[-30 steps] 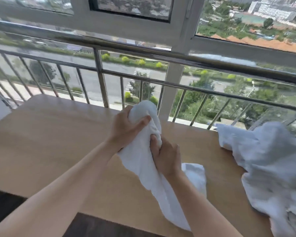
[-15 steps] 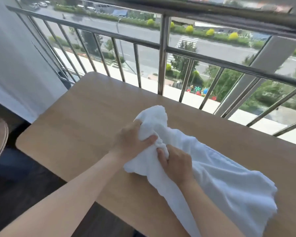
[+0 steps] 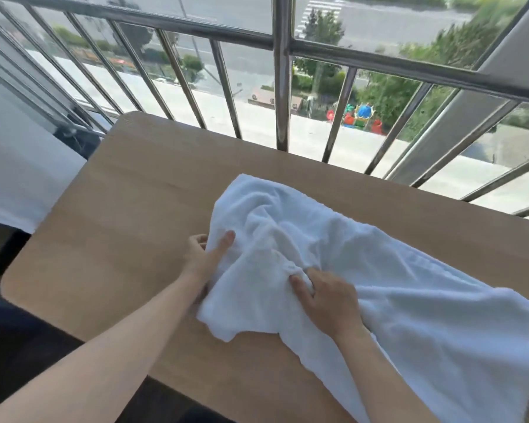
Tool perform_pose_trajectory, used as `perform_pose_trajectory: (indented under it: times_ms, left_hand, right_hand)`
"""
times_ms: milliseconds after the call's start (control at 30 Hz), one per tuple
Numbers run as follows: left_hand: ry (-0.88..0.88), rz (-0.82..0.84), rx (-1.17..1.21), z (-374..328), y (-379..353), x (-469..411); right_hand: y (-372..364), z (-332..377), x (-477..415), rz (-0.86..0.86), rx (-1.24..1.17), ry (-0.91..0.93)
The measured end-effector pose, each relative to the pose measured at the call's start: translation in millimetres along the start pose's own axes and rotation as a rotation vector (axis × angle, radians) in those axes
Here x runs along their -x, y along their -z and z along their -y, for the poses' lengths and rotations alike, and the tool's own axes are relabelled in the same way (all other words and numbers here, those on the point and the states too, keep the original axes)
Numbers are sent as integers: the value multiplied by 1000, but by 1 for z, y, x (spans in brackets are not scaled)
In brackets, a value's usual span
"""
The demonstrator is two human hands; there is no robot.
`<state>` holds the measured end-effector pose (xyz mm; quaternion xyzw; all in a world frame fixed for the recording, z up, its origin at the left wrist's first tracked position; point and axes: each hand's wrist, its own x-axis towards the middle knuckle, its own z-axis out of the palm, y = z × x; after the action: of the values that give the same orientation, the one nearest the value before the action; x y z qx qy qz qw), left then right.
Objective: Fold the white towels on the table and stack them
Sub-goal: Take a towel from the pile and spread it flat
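Wooden table [image 3: 119,209] against metal railing [image 3: 283,87], street below. 1 white towel [image 3: 425,300] lies rumpled, long axis from table centre toward near-right corner, right end seems to spill over near edge. Left hand [image 3: 206,254] pinches towel's left edge, thumb on top, fingers tucked under. Right hand [image 3: 327,300] curled into bunched fold mid-towel, near left hand. Bulk of cloth lies right of both grips. Likely next: spread flat. Bare wood toward left edge gives room; near edge tight.

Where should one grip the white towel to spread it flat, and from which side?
Probably the near-left corner of the white towel, from the near side: it lies flat and free on the table, while the middle, where the right hand grips a fold, is bunched.
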<state>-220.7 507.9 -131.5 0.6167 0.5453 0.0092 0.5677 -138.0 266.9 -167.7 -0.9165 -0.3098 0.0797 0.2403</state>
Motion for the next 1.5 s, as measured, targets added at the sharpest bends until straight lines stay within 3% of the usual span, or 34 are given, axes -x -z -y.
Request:
perform_pose_trajectory:
  times_ms: [133, 267, 367, 533, 633, 733, 867, 967, 1100, 1300, 1433, 1500]
  left_hand:
    - [56, 340, 58, -5, -5, 0]
    - [63, 439, -39, -10, -5, -5]
    - [46, 461, 61, -2, -7, -9]
    - [-105, 547, 118, -11, 29, -19]
    - [-306, 515, -57, -28, 63, -33]
    - [-484, 444, -394, -36, 94, -52]
    - [-311, 552, -376, -27, 112, -80]
    - [-218, 578, -263, -27, 114, -98]
    - [-119, 743, -57, -38, 111, -108]
    - [-97, 965, 27, -52, 104, -118]
    - [-211, 908, 7, -55, 110, -135]
    - [-383, 686, -126, -51, 115, -147]
  right_hand:
    - [5, 0, 0, 36, -47, -71]
    - [6, 30, -4, -50, -165, -260]
    - [8, 55, -15, -113, -279, -222]
    - [-12, 122, -21, -165, -259, -235]
    - [-30, 140, -19, -127, -175, -259]
    - [-51, 145, -13, 54, 6, -364]
    - [-87, 156, -10, 283, 251, -516]
    - [-96, 170, -23, 220, 208, -626]
    - [-104, 191, -47, 122, 154, -537]
    - [-116, 214, -75, 121, 2, -537]
    - [-113, 212, -78, 180, 13, -535]
    - [-114, 210, -79, 216, 95, -525]
